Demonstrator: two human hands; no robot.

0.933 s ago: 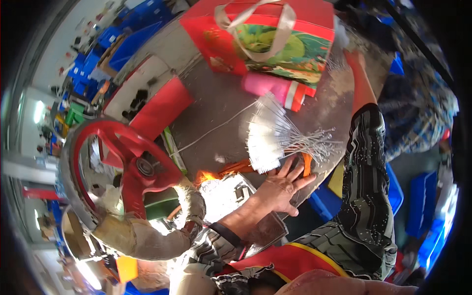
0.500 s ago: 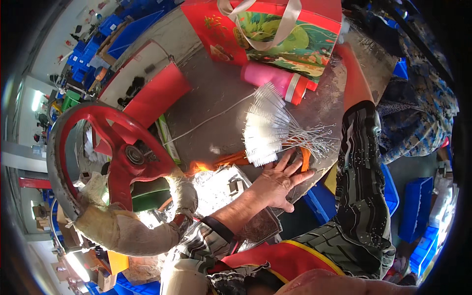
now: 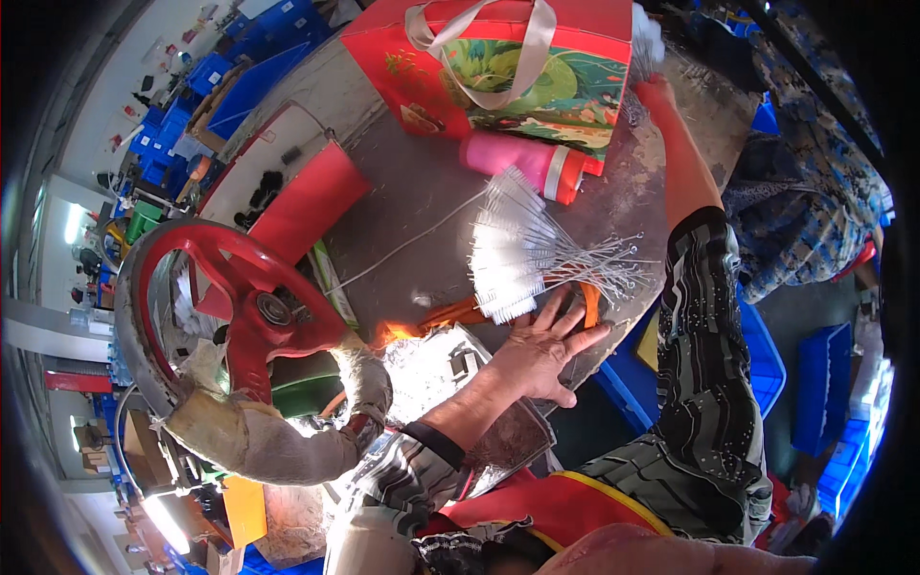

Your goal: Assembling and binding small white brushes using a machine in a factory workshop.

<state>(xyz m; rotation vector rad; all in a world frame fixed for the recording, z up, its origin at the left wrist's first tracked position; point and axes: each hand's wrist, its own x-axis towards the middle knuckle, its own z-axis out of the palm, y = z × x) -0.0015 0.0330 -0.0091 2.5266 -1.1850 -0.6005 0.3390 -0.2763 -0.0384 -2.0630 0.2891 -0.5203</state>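
Near the middle of the bench lies a fanned pile of small wire-handled brushes (image 3: 513, 251) with white bristles, their looped wire ends pointing right. My left hand (image 3: 544, 353) rests palm down by the near edge, fingers spread, fingertips at the lower side of the pile and beside an orange strap (image 3: 590, 305). My right arm reaches far forward. My right hand (image 3: 655, 96) is closed at the wire ends of a second bunch of white brushes (image 3: 646, 43), beside the red gift bag (image 3: 498, 67); its fingertips are small and partly hidden.
A pink and red tumbler (image 3: 522, 165) lies before the bag. At left stands a red handwheel (image 3: 273, 307), its rim partly wrapped in cloth, near a red panel (image 3: 311, 196). Blue bins (image 3: 762, 359) stand below the bench at right. A person in patterned clothes (image 3: 815, 192) is at far right.
My right hand shows more fully beside the bag, with more of the second brush bunch visible. My left hand stays spread in place. The whole view has shifted slightly.
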